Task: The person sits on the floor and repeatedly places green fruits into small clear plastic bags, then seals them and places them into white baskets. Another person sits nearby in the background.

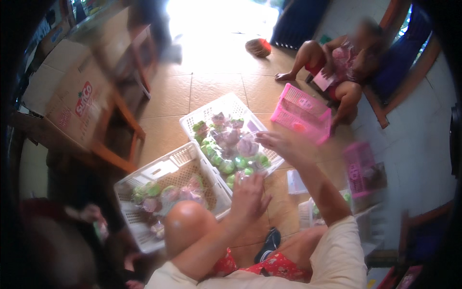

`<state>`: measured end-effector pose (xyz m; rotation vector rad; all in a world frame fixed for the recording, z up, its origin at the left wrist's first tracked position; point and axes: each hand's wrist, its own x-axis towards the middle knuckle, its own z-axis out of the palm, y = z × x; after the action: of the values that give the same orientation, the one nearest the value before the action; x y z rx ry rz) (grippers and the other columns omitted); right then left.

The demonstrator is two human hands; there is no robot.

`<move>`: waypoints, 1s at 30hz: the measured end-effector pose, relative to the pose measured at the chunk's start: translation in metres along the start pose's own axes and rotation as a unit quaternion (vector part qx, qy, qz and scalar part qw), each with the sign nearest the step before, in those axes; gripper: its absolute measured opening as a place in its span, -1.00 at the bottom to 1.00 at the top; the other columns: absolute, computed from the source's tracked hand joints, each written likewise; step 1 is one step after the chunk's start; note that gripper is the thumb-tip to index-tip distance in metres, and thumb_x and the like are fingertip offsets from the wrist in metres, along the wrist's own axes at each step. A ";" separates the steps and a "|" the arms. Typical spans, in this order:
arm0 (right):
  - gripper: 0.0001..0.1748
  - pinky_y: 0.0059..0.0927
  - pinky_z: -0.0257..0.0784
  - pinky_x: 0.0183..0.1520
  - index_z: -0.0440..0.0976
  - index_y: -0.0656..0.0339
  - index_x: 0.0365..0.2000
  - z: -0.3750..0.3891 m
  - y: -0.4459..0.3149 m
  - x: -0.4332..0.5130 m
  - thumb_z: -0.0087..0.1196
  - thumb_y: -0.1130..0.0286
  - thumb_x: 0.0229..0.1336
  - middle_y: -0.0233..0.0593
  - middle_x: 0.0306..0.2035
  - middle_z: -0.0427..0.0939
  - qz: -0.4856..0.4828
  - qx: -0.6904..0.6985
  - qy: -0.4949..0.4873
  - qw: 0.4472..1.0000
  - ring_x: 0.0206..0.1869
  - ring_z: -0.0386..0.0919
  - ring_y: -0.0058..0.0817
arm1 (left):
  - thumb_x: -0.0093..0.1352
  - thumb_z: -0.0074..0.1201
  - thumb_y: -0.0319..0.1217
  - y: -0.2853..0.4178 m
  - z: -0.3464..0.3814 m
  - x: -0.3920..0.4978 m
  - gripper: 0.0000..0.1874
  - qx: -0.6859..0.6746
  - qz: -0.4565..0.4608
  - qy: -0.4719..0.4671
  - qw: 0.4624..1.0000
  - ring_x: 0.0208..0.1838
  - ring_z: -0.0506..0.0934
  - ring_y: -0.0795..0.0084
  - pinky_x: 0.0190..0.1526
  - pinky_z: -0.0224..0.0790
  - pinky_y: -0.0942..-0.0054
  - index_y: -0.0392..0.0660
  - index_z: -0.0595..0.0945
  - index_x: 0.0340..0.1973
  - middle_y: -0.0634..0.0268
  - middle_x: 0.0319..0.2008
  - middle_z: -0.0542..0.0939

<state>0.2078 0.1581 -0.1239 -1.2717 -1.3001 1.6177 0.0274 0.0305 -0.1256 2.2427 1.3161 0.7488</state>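
Note:
My right hand is raised over the right part of a white plastic crate, its fingertips on the edge of a clear plastic bag with a pale pinkish item inside. My left hand is above the crate's near corner, fingers spread, beside a clear wrapped item; whether it touches that is unclear. Green and pinkish wrapped items fill much of this crate. A second white crate, nearer and to the left, holds fewer wrapped items, partly behind my knee.
A person sits at the upper right by a pink plastic basket. Another person at the lower left holds a small wrapped item. A cardboard box rests on a wooden stand at left. More baskets and a white packet lie to the right.

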 end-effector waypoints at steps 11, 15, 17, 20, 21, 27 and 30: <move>-0.49 -0.36 0.12 0.35 0.10 0.53 0.19 0.082 -0.096 -0.196 -0.22 0.41 0.34 -0.03 0.25 0.19 -0.101 0.239 0.003 0.966 0.30 0.19 -0.36 | 0.13 0.37 -0.35 0.024 0.024 0.016 -0.01 -0.585 -0.031 0.197 0.786 0.24 0.28 0.24 0.15 0.33 0.32 -0.26 0.01 0.29 0.04 0.17 0.23; -0.24 -0.26 0.13 0.29 0.14 0.17 0.26 0.057 -0.097 -0.218 0.19 0.30 0.07 -0.04 0.22 0.24 -0.339 -0.504 0.252 0.753 0.21 0.29 -0.25 | 0.17 0.32 -0.46 0.029 0.015 0.008 -0.14 -0.653 0.017 0.018 0.757 0.14 0.40 0.32 0.13 0.34 0.40 -0.27 0.09 0.24 0.12 0.09 0.36; -0.37 -0.22 0.19 0.22 0.41 0.10 0.04 0.041 -0.097 -0.230 0.33 0.30 -0.12 -0.13 0.07 0.41 -0.339 -0.488 0.226 0.772 0.12 0.35 -0.23 | 0.17 0.33 -0.41 0.028 0.007 0.003 -0.17 -0.656 0.050 -0.108 0.746 0.16 0.40 0.32 0.14 0.33 0.38 -0.26 0.17 0.24 0.15 0.10 0.39; -0.79 -0.31 0.27 0.12 0.55 0.16 -0.36 0.020 -0.087 -0.246 0.30 0.34 -0.04 -0.31 -0.16 0.57 -0.306 -0.413 0.096 0.852 0.02 0.43 -0.38 | 0.18 0.33 -0.32 0.028 0.001 -0.006 -0.18 -0.682 0.022 -0.265 0.681 0.21 0.38 0.34 0.14 0.33 0.36 -0.24 0.22 0.26 0.17 0.14 0.39; -0.81 -0.33 0.28 0.10 0.54 0.17 -0.36 0.017 -0.079 -0.250 0.27 0.35 0.00 -0.33 -0.19 0.58 -0.287 -0.370 0.090 0.879 0.01 0.43 -0.42 | 0.15 0.34 -0.27 0.028 0.002 -0.006 -0.16 -0.671 0.016 -0.272 0.690 0.19 0.39 0.35 0.13 0.34 0.36 -0.24 0.24 0.25 0.18 0.14 0.39; -0.78 -0.43 0.25 0.14 0.42 0.22 -0.21 0.034 -0.030 -0.239 0.12 0.33 0.20 -0.30 -0.08 0.50 -0.224 -0.023 0.230 0.947 0.02 0.39 -0.54 | 0.09 0.32 -0.21 0.033 0.011 -0.006 -0.13 -0.686 -0.020 -0.215 0.695 0.12 0.44 0.36 0.08 0.37 0.38 -0.21 0.24 0.23 0.17 0.12 0.41; -0.56 -0.48 0.17 0.23 0.28 0.29 0.06 0.057 -0.014 -0.225 0.07 0.34 0.24 -0.19 0.16 0.31 -0.276 0.104 0.337 0.894 0.10 0.34 -0.53 | 0.10 0.29 -0.24 0.039 0.016 -0.006 -0.14 -0.701 -0.022 -0.134 0.701 0.15 0.41 0.35 0.11 0.33 0.36 -0.19 0.20 0.25 0.15 0.12 0.39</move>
<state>0.2157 -0.0624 -0.0500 -1.0555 -0.8948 0.7769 0.0610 0.0061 -0.1154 0.9506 0.2851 0.8801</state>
